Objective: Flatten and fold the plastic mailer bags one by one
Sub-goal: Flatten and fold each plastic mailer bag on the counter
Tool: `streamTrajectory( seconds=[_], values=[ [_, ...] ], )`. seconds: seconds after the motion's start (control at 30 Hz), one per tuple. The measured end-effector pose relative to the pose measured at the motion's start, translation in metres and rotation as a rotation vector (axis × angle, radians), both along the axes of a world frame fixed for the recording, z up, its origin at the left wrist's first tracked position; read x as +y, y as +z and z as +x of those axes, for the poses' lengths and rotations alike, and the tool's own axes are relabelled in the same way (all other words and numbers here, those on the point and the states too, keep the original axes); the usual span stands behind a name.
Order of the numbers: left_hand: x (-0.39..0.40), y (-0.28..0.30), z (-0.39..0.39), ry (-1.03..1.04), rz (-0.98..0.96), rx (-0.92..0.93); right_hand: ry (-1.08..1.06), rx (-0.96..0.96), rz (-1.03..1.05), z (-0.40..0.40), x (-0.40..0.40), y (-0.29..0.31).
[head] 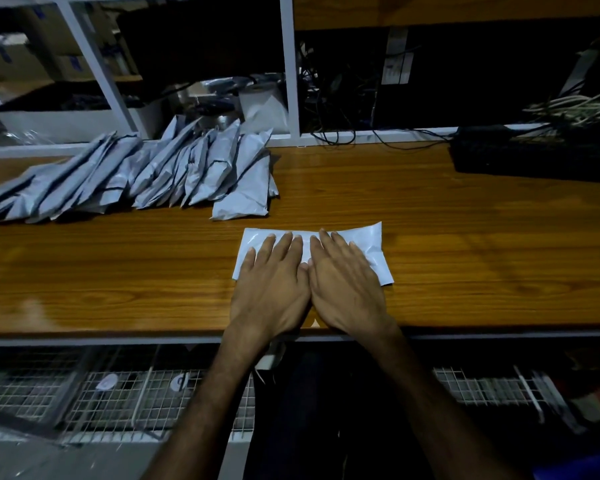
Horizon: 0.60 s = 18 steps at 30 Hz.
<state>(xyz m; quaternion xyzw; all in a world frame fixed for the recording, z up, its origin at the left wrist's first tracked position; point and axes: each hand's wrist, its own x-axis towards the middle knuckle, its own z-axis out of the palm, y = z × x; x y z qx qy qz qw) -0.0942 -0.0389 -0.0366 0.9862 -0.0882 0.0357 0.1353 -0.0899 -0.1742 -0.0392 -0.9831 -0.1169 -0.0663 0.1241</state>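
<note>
A white plastic mailer bag [369,245] lies flat on the wooden table [465,254], near its front edge. My left hand [272,289] presses on the bag's left half with straight, spread fingers. My right hand [345,289] presses beside it on the middle, palm down, thumbs almost touching. The bag's right end and its far left corner show past my hands. A row of several folded grey mailer bags [146,174] leans in a stack at the back left of the table.
A black box [534,157] with cables sits at the back right. White metal shelf posts [290,64] rise behind the table, with clutter and wires behind them. Wire mesh baskets [118,393] hang below the table's front edge.
</note>
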Motion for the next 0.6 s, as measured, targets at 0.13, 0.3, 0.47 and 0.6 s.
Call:
streamTrajectory(
  seconds=[0.13, 0.3, 0.47, 0.6],
  values=[
    [0.0003, -0.0003, 0.0014, 0.034, 0.01, 0.0, -0.029, 0.0, -0.019, 0.0003, 0.0018, -0.0017],
    [0.0024, 0.0001, 0.003, 0.059, 0.031, 0.011, -0.074, -0.002, -0.036, 0.0004, 0.0047, -0.0018],
    [0.0047, -0.0004, 0.0042, 0.08, 0.051, 0.017, -0.13, -0.009, -0.043, -0.0016, 0.0065, -0.0012],
    [0.0085, -0.0016, 0.0044, 0.115, 0.074, 0.015, -0.183, 0.007, -0.022, -0.0026, 0.0098, -0.0015]
  ],
)
